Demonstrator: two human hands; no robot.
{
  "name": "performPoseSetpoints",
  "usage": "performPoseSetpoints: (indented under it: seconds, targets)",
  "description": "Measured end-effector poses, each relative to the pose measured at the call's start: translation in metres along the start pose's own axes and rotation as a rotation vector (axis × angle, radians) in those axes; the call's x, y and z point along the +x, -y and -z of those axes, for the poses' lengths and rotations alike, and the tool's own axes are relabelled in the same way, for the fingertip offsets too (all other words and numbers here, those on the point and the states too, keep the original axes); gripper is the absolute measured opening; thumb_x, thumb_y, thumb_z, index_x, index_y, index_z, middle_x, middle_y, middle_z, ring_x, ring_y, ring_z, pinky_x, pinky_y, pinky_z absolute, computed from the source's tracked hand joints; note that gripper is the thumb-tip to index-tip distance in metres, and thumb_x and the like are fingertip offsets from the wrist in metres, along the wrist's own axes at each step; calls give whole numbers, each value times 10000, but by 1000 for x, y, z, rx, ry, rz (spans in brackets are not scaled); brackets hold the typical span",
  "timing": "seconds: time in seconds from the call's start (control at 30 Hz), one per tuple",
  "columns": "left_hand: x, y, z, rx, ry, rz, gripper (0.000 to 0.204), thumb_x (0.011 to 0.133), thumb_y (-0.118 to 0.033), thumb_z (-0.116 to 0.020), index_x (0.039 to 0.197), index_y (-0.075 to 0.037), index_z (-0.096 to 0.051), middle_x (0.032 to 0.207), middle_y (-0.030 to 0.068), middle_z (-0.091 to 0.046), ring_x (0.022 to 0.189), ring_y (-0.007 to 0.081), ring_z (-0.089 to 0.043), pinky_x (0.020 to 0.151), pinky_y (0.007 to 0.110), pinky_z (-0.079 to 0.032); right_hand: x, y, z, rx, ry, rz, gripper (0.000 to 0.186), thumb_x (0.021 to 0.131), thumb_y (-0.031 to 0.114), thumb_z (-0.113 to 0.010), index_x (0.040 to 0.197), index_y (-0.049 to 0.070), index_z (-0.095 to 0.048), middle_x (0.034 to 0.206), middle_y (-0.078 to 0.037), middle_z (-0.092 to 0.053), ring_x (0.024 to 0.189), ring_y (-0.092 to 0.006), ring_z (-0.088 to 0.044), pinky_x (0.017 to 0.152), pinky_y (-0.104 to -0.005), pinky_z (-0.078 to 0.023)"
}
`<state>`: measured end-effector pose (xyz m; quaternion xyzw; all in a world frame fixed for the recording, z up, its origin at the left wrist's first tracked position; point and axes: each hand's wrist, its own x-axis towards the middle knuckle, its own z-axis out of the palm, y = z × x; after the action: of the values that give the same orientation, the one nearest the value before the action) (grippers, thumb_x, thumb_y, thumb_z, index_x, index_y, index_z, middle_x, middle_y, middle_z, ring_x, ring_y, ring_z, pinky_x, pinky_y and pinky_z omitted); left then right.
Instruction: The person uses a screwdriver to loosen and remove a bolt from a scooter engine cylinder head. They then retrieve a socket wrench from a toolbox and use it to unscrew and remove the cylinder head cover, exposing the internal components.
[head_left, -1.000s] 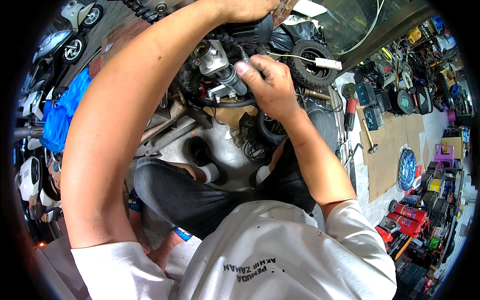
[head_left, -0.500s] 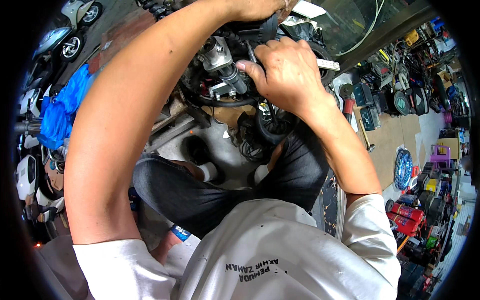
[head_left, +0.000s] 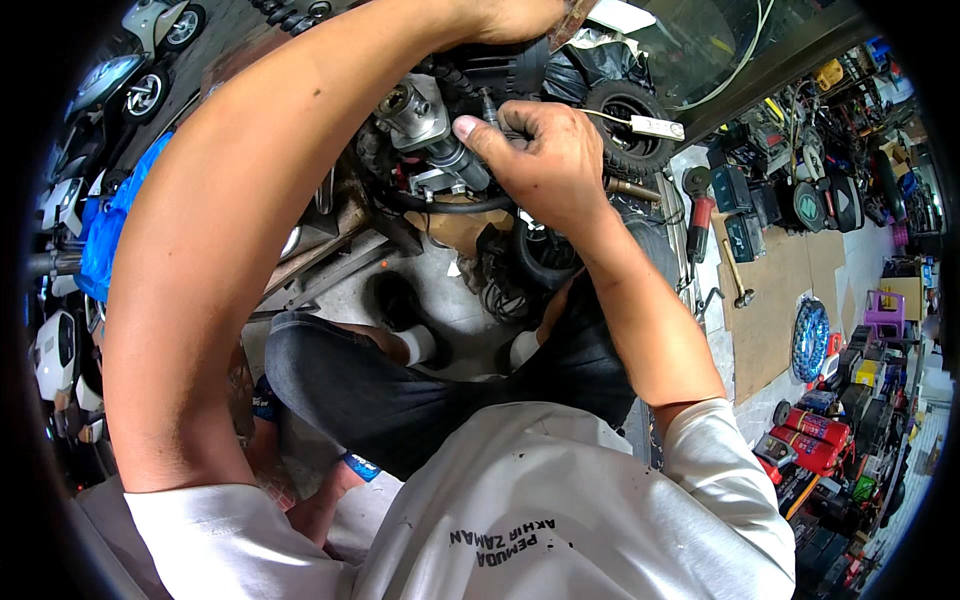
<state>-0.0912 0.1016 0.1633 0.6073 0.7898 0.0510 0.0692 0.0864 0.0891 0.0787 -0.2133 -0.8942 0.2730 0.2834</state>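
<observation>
My right hand (head_left: 552, 158) is closed, its fingers curled under and the thumb stretched to the left. What lies inside the fist is hidden. Just left of its fingers stands a slim metal fitting (head_left: 488, 107). Below the thumb is a silver metal engine part (head_left: 418, 118) with a cylindrical grey piece (head_left: 458, 165) leading down from it. At the top edge my left hand (head_left: 525, 16) reaches over a black ribbed part (head_left: 505, 66), close to a brown piece (head_left: 572, 22). The left fingers are cut off or hidden.
A small tyre (head_left: 632, 122) and a white bar with a cable (head_left: 656, 128) lie right of the engine. Further right are a red angle grinder (head_left: 700, 212), a hammer (head_left: 738, 272) and cardboard (head_left: 770, 330). Scooters (head_left: 146, 92) stand at left, beside blue plastic (head_left: 106, 235).
My right hand has drawn left and slightly down, uncovering the tyre and the white bar's cable. My left forearm has shifted a little to the left.
</observation>
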Motion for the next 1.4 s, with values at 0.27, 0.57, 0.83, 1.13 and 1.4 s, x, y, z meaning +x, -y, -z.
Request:
performPoseSetpoints:
  seconds: [0.27,0.57,0.83,1.13,1.4]
  targets:
    - [-8,-2,4,-209,-100,170,608,1007,-396,-466,1165,128,-732,1300,377,-659,1277,481,-638,1092,491,-498,2,-18,-21,409,-1,-133,505,879,451,-756,615,31,-664,509,-100,-555,501,-264,-555,562,-423,-452]
    - [-9,3,3,-102,-102,91,538,1042,-359,-419,1164,43,-754,1234,387,-676,1222,512,-641,1064,526,-505,-4,-10,-58,1477,-41,-382,308,879,220,-721,627,65,-638,621,27,-569,587,-67,-427,595,-266,-307]
    - [-3,2,3,-46,-89,125,527,1030,-310,-405,1205,60,-737,1296,375,-658,1259,492,-639,1104,524,-491,-5,-21,-62,932,-151,-226,443,981,264,-713,650,11,-563,633,56,-499,639,-66,-390,559,-316,-350]
    - [-14,-6,9,-346,-146,331,611,969,-373,-461,1246,110,-713,1387,349,-627,1372,436,-595,1160,471,-451,-3,-26,-39,488,-131,-9,477,977,321,-746,696,-13,-553,575,-91,-413,581,-141,-347,534,-378,-348]
    - [-17,-9,11,-280,-110,230,576,978,-350,-459,1240,88,-724,1382,341,-634,1356,438,-604,1144,474,-464,-5,-28,-30,840,-1,-23,500,996,351,-750,701,10,-535,633,-98,-476,595,-139,-412,540,-365,-367]
